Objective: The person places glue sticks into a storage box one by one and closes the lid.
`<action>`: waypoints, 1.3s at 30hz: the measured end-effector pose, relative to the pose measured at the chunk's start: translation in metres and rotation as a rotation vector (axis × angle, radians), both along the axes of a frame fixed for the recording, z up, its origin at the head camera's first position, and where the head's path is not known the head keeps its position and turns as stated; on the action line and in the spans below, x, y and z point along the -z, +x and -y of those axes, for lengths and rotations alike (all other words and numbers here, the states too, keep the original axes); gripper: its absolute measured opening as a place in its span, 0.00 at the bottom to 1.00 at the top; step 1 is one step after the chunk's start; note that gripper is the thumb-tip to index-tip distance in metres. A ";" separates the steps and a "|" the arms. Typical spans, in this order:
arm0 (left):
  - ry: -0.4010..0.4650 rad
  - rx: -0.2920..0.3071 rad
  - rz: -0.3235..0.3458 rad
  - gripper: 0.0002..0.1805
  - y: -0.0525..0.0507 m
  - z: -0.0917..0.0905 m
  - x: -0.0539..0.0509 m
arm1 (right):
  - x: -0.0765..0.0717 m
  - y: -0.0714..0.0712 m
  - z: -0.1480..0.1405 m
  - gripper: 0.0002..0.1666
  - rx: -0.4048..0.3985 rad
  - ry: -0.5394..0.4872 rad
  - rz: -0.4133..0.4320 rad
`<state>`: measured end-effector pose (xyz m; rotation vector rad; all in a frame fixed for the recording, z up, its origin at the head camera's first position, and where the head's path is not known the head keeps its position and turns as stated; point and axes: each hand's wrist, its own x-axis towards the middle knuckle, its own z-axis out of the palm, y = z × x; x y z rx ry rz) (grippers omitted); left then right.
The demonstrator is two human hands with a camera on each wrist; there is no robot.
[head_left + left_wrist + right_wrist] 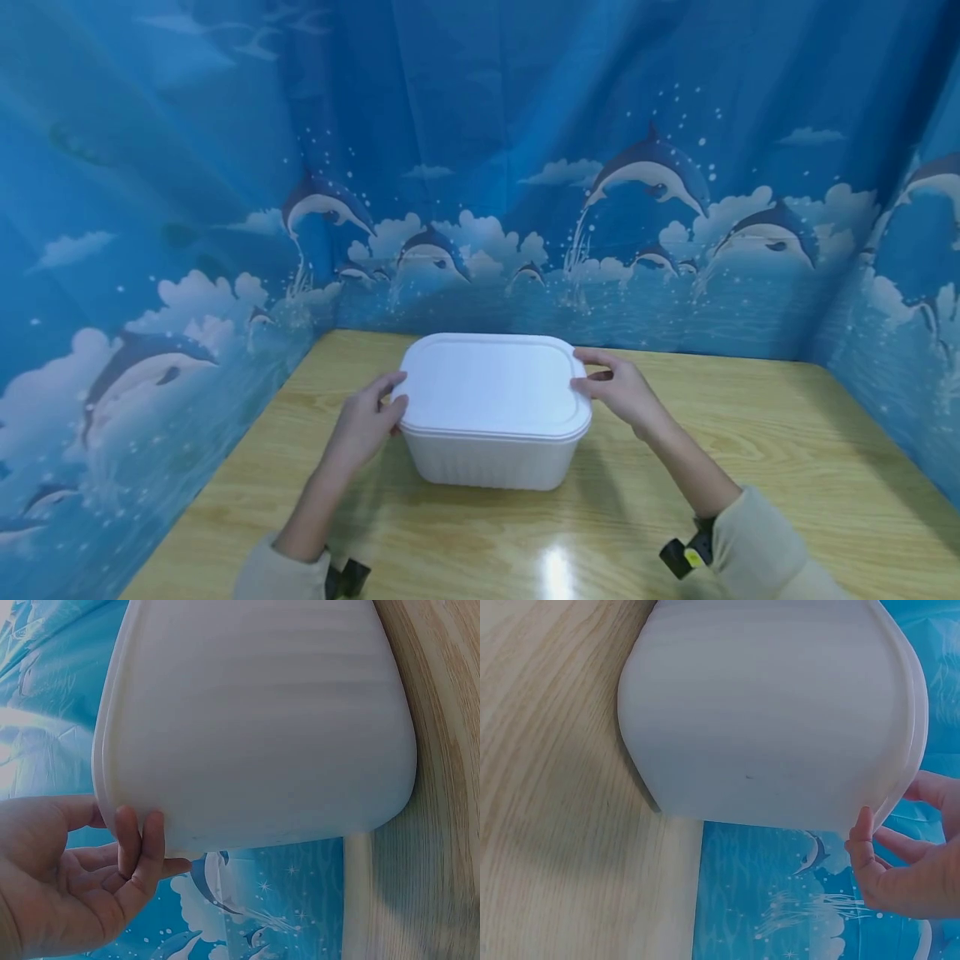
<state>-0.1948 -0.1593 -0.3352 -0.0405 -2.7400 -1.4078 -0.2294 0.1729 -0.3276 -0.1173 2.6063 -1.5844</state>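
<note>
A white plastic storage box point(491, 463) stands on the wooden table with its white lid point(491, 383) on top. At the lid's left end, my left hand point(363, 423) pinches the rim. In the left wrist view, the left thumb lies over the lid edge and the fingers point(152, 844) curl below it. My right hand point(624, 393) grips the opposite end of the rim, farther back. The right wrist view has its fingers point(862, 844) bent under the lid edge. Whatever the box may contain is hidden.
The light wood-grain table point(720, 433) extends around the box. A blue curtain point(480, 167) printed with dolphins and clouds hangs behind it and along both sides. Black wrist camera mounts point(678, 557) sit by the beige sleeves point(768, 550).
</note>
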 end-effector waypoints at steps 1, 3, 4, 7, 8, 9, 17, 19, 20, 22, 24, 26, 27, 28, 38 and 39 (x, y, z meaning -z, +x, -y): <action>-0.004 0.000 -0.001 0.23 0.000 0.000 0.000 | 0.000 0.000 0.000 0.33 -0.002 0.004 -0.006; -0.006 -0.001 -0.001 0.23 0.001 0.000 -0.001 | 0.000 0.001 0.001 0.32 -0.004 0.021 -0.015; -0.007 -0.003 0.003 0.23 0.002 -0.001 -0.001 | 0.000 0.001 0.001 0.32 -0.003 0.027 -0.019; -0.005 -0.006 0.003 0.23 0.002 -0.001 0.000 | 0.000 0.002 0.001 0.31 0.001 0.037 -0.022; -0.004 -0.006 0.002 0.23 0.002 -0.001 0.000 | 0.000 0.002 0.001 0.31 0.002 0.041 -0.021; -0.005 -0.006 0.002 0.23 0.002 -0.001 0.000 | 0.000 0.002 0.001 0.31 0.002 0.040 -0.020; -0.001 0.000 0.012 0.23 0.003 0.000 0.002 | 0.000 0.003 0.002 0.31 -0.003 0.073 -0.021; 0.005 0.004 0.012 0.23 0.003 0.001 0.002 | 0.000 0.003 0.002 0.31 -0.006 0.077 -0.024; 0.010 0.005 0.012 0.23 0.003 0.001 0.002 | 0.000 0.003 0.002 0.31 -0.007 0.078 -0.024; 0.022 0.011 0.007 0.23 0.004 0.001 0.002 | 0.000 0.003 0.002 0.31 -0.006 0.081 -0.024; 0.033 0.015 0.007 0.23 0.004 0.001 0.001 | 0.000 0.003 0.002 0.31 -0.003 0.085 -0.023; 0.043 0.015 0.008 0.23 0.004 0.001 0.001 | 0.000 0.003 0.002 0.31 0.000 0.088 -0.021; 0.048 0.016 0.010 0.23 0.004 0.001 0.001 | 0.000 0.003 0.002 0.31 0.000 0.089 -0.020; 0.054 0.017 0.010 0.23 0.004 0.002 0.001 | 0.000 0.003 0.002 0.31 0.001 0.089 -0.019; 0.152 0.010 0.018 0.22 0.001 0.003 0.008 | 0.001 0.002 0.002 0.31 0.002 0.078 -0.010; 0.171 0.009 0.022 0.22 0.000 0.003 0.009 | 0.001 0.002 0.003 0.31 0.002 0.076 -0.009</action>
